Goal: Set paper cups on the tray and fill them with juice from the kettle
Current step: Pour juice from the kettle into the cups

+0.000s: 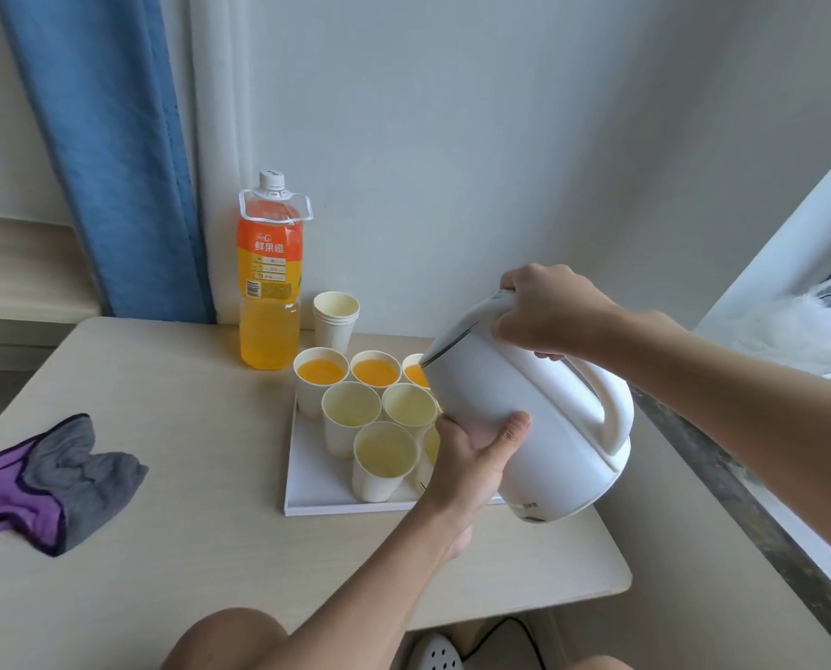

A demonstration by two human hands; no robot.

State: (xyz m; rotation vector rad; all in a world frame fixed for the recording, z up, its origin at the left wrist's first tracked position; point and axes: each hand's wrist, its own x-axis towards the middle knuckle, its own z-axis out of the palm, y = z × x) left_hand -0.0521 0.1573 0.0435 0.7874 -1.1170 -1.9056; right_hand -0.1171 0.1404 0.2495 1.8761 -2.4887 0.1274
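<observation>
- Fingers (517,302) of the right hand (553,311) are curled tight round the top of the handle of the white kettle (548,427).
- Lower down, the left hand (469,456) cups the kettle's round side from below. Its thumb lies on the front, and its other fingers are hidden behind the kettle.
- The kettle hangs in the air between both hands, tipped over. Its spout points down at the cups, just past the left thumb.
- Under the hands sits a white tray (307,486) on the table (162,573).
- Three full cups (321,372) of orange juice stand in the tray's far row. The kettle half hides the one nearest the spout.
- Closer to the left hand stand the empty cups (384,452), touching each other.
- Past the tray, far from the fingers, are a stack of cups (336,316) and a juice bottle (269,282).
- Far off to the left of the left hand lies a grey and purple cloth (51,481).
</observation>
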